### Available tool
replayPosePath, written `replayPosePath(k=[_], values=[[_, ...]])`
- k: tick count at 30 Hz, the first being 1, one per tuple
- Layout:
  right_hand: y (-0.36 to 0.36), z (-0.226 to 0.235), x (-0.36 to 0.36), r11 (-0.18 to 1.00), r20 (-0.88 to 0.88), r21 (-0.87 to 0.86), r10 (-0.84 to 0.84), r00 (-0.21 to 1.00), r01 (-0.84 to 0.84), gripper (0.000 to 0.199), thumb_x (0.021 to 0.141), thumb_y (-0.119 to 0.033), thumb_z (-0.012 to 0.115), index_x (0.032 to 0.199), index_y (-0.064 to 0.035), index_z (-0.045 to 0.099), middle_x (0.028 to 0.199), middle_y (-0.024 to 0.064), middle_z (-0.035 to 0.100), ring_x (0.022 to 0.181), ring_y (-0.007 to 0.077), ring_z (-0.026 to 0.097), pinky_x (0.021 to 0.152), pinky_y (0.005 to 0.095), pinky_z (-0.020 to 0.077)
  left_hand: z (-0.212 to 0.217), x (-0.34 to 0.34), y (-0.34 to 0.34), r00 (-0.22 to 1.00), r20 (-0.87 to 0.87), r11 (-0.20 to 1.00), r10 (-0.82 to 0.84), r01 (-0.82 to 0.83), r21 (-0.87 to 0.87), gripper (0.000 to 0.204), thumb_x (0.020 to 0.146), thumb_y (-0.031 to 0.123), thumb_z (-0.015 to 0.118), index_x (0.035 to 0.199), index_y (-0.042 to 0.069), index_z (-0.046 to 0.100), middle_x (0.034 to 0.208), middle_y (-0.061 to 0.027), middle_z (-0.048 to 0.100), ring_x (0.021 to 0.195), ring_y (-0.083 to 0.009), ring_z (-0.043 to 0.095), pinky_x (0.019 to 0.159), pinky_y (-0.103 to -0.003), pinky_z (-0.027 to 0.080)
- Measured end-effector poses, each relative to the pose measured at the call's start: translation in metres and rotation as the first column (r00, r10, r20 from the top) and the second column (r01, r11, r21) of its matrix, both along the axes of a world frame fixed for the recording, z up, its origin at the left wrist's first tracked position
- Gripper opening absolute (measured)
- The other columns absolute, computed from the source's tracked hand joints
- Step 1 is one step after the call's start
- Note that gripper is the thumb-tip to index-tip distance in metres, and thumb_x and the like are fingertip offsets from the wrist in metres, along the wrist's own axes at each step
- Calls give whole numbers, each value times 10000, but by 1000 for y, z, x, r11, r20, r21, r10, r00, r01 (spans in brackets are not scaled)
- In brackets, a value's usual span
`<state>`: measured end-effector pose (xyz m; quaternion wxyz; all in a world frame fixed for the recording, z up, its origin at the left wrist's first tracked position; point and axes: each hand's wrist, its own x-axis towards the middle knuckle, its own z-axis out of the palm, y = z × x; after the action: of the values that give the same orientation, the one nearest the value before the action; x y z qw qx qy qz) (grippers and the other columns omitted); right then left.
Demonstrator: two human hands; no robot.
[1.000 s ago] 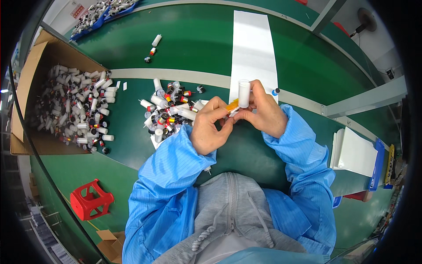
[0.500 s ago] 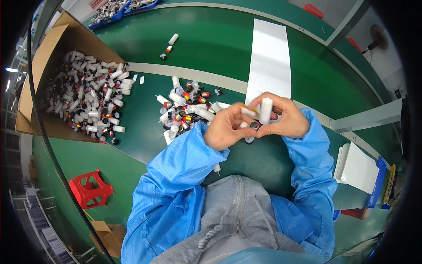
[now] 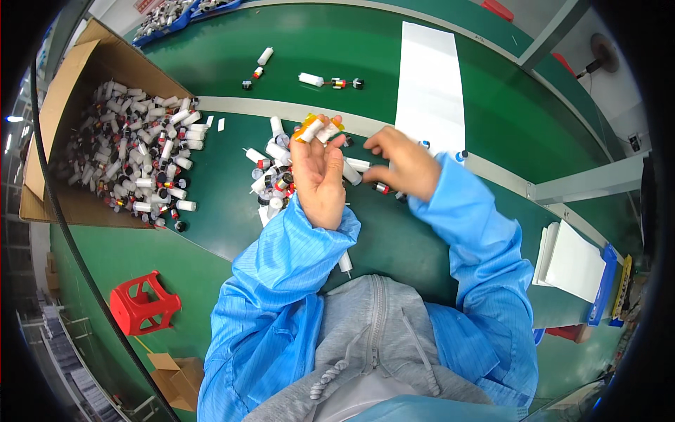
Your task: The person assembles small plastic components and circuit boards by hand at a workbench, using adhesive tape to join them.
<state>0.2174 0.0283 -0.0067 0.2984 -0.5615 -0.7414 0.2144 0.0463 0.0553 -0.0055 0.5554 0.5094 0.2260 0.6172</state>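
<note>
My left hand (image 3: 320, 176) is turned palm up over the pile, with small white cylinders with yellow-orange ends (image 3: 310, 129) resting on its curled fingers. To its right, my right hand (image 3: 408, 167) hangs over the table, thumb and fingers apart, nothing visible between them. Just below its fingertips lies a red-and-black small part (image 3: 380, 188). A white cylinder (image 3: 351, 173) lies between the two hands. The loose pile of white cylinders and dark caps (image 3: 271, 165) is partly hidden by my left hand. Small blue-and-black ends (image 3: 461, 155) show beside my right sleeve.
A cardboard box (image 3: 67, 60) full of similar parts lies at left. Across the metal strip, a white cylinder (image 3: 310, 79) and red-and-black pieces (image 3: 339, 83) lie on the green surface near a long white sheet (image 3: 430, 84). A red stool (image 3: 144, 302) stands at lower left.
My hands have moved apart; the left has moved left and turned palm up. The white cylinder has left my right hand. A white cylinder with red-and-black pieces now lies beyond the strip.
</note>
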Motion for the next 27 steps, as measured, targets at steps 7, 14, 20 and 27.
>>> replayPosePath(k=[7, 14, 20, 27], values=[[-4, -24, -34, 955, 201, 271, 63, 977, -117, 469, 631, -192, 839, 1018, -27, 631, 983, 115, 555, 941, 292, 566, 822, 353, 475, -3, 3, -3, 995, -66, 994, -75, 79, 71, 446, 944, -63, 421, 1381, -21, 343, 1381, -166, 436, 1324, -306, 430, 1087, -397, 342], [-24, 49, 5, 972, -893, -101, 6, 449, -214, 263, 895, -66, 657, 1104, -5, 510, 1016, 121, 633, 860, 191, 634, 745, 313, 535, 1, 3, -8, 939, -248, 969, -238, 248, 11, 313, 1024, 81, 376, 1309, -7, 471, 1188, -100, 591, 1086, -137, 540, 957, -286, 415], [-34, 51, 14, 971, -934, -54, 33, 356, -231, 217, 924, -33, 596, 1108, -14, 482, 1042, 144, 614, 983, 206, 620, 853, 328, 524, 7, 6, -14, 805, -42, 784, -592, 563, -261, 262, 967, 67, 550, 1218, -6, 525, 1086, -63, 641, 918, -106, 608, 802, -248, 485], [-48, 48, 9, 998, -697, 0, 45, 716, -63, 242, 873, 74, 587, 1093, -9, 529, 1106, 127, 593, 1058, 209, 595, 955, 341, 476, 9, 1, -13, 730, -670, 970, -135, 237, 62, 399, 768, 52, 733, 1112, 2, 539, 872, -95, 684, 795, -144, 661, 702, -290, 526]])
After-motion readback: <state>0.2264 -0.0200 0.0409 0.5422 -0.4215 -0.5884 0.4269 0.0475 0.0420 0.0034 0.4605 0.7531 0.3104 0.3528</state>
